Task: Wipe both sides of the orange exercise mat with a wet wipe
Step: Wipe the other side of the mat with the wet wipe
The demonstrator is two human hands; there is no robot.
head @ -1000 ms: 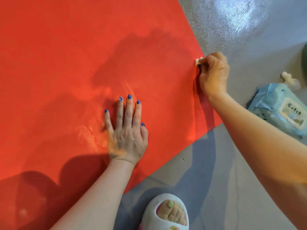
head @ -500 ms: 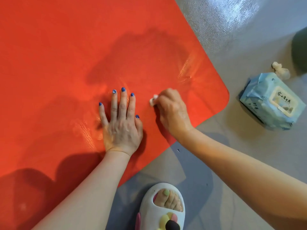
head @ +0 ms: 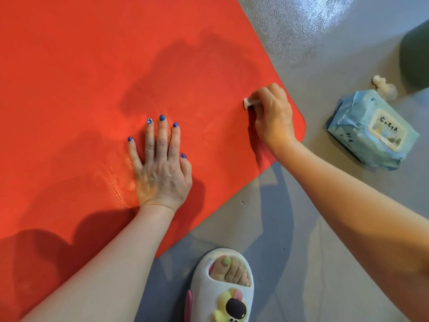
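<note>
The orange exercise mat (head: 92, 77) lies flat on the grey floor and fills the left and upper part of the view; its rounded corner is at the right. My left hand (head: 162, 168) presses flat on the mat with straight fingers. My right hand (head: 272, 115) grips a small white wet wipe (head: 248, 102) and holds it against the mat near that corner. Only the wipe's end shows past my fingers. Damp streaks shine on the mat around my left hand.
A blue pack of wet wipes (head: 371, 133) lies on the floor right of the mat, with a crumpled used wipe (head: 383, 86) behind it. A dark object (head: 415, 56) sits at the right edge. My foot in a white slipper (head: 222, 289) stands below the mat's edge.
My right hand swept with the wipe from the mat's right edge in toward my left hand, then back out to the right near the corner. My left hand stayed pressed on the mat.
</note>
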